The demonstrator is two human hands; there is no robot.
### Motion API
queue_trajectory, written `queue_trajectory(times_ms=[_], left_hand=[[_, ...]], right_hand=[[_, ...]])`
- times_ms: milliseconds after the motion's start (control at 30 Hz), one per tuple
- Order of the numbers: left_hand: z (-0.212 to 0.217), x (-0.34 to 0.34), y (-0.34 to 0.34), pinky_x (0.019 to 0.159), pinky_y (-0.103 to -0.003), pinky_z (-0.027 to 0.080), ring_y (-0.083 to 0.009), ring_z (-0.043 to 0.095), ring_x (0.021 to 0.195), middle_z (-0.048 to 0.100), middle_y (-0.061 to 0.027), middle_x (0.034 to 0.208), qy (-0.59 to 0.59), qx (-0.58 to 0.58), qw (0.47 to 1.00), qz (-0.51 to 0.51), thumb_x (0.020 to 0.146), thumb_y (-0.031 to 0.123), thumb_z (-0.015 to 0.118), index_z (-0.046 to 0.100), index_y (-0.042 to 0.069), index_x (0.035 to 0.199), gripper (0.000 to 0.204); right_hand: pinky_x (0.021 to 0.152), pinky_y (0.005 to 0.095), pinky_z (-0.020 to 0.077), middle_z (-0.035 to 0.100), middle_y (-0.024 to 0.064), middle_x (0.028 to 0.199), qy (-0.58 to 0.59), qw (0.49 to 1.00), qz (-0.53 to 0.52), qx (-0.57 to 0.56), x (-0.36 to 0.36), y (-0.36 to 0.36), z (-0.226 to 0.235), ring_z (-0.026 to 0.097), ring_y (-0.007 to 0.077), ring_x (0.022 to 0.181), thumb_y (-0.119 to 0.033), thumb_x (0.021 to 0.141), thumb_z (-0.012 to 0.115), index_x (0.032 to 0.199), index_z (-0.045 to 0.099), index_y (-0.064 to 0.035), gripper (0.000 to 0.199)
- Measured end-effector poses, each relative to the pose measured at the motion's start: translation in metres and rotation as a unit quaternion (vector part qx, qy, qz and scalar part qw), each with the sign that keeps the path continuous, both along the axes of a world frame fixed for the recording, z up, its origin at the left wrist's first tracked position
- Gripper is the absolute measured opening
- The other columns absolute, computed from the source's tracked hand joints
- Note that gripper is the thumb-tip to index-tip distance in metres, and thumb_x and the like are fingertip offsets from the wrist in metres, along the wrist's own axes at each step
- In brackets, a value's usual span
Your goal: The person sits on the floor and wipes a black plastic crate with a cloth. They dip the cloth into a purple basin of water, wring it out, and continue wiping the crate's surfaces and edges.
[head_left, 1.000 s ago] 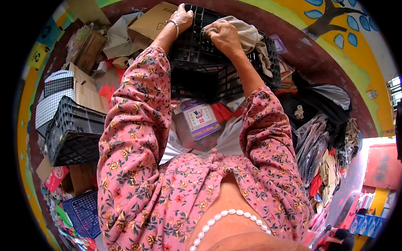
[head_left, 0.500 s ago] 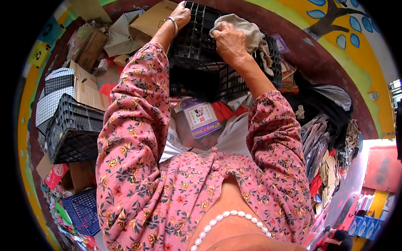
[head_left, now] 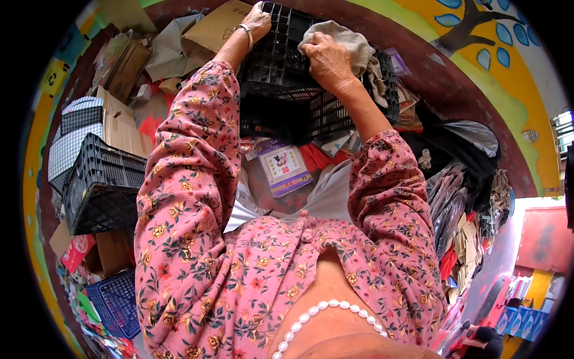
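In front of me a black plastic crate (head_left: 287, 45) is tilted so that its grid side shows. My left hand (head_left: 257, 24) grips the crate's upper left edge, fingers closed round it and partly hidden. My right hand (head_left: 329, 60) is closed on a grey-beige cloth (head_left: 347, 40), which lies bunched against the crate's right part. One end of the cloth hangs down over the crate's right side (head_left: 378, 84). Below the crate, a purple-and-white flat package (head_left: 284, 167) lies on the floor between my legs.
At left stand another black crate (head_left: 104, 182), a checked bag (head_left: 75, 140) and a blue basket (head_left: 116, 302). Cardboard boxes (head_left: 218, 30) are piled at the far left. Black bags (head_left: 466, 140) and stacked plastic-wrapped goods (head_left: 445, 200) line the right, before a painted wall (head_left: 514, 113).
Both hands keep nearly the same places on the crate and the cloth. The whole view has shifted very slightly.
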State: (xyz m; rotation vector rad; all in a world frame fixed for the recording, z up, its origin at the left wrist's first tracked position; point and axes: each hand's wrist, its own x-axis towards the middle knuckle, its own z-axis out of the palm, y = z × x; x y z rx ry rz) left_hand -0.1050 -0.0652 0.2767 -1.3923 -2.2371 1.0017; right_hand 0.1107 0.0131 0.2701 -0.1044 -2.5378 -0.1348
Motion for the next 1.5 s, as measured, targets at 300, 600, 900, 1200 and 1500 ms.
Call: queue_trajectory(times_ms=[300,600,900,1200,1500], left_hand=[[0.015,0.022,-0.043,0.075,-0.035,0.046,-0.0207,0.053,0.089,0.052,-0.0129,0.108,-0.62,0.582,0.518,0.089,0.089,0.017,0.036,0.035,0.009,0.128,0.04],[0.012,0.021,-0.036,0.074,-0.032,0.043,-0.0183,0.048,0.088,0.049,-0.0113,0.103,-0.623,0.594,0.507,0.051,0.088,0.017,0.037,0.036,0.008,0.125,0.039],[0.0,0.007,-0.037,0.099,-0.031,0.029,-0.0261,0.034,0.12,0.036,-0.017,0.132,-0.567,0.597,0.566,0.05,0.09,0.019,0.034,0.027,0.003,0.133,0.047],[-0.005,0.006,-0.032,0.101,-0.032,0.027,-0.027,0.034,0.122,0.036,-0.0169,0.132,-0.557,0.597,0.576,0.041,0.09,0.022,0.034,0.028,0.002,0.133,0.047],[0.0,0.01,-0.034,0.098,-0.033,0.03,-0.0256,0.04,0.114,0.041,-0.0148,0.125,-0.525,0.603,0.598,0.051,0.09,0.026,0.037,0.032,0.003,0.13,0.046]], right_hand=[[0.05,0.0267,0.0473,0.063,0.0116,0.072,0.222,0.692,0.074,-0.683,0.035,0.037,0.032,0.057,0.0145,0.053,0.007,0.073,0.038,0.078,0.061,0.0025,0.024],[0.076,0.0308,0.0462,0.061,0.0115,0.088,0.243,0.865,0.175,-0.401,0.023,-0.053,0.012,0.058,0.0237,0.084,0.008,0.067,0.049,0.088,0.062,-0.0001,0.025],[0.07,0.035,0.0472,0.054,0.0052,0.092,0.071,0.988,0.131,-0.024,0.007,-0.084,0.024,0.055,0.0219,0.088,-0.004,0.07,0.055,0.092,0.063,-0.0111,0.024],[0.069,0.0356,0.0488,0.052,0.0069,0.092,0.02,0.985,0.165,-0.049,-0.004,-0.082,0.03,0.055,0.0231,0.089,-0.005,0.069,0.056,0.09,0.063,-0.0094,0.022],[0.066,0.0305,0.0478,0.061,0.0079,0.078,0.034,0.922,0.232,-0.31,0.005,-0.038,0.037,0.06,0.0212,0.071,0.001,0.069,0.052,0.085,0.063,-0.0028,0.019]])
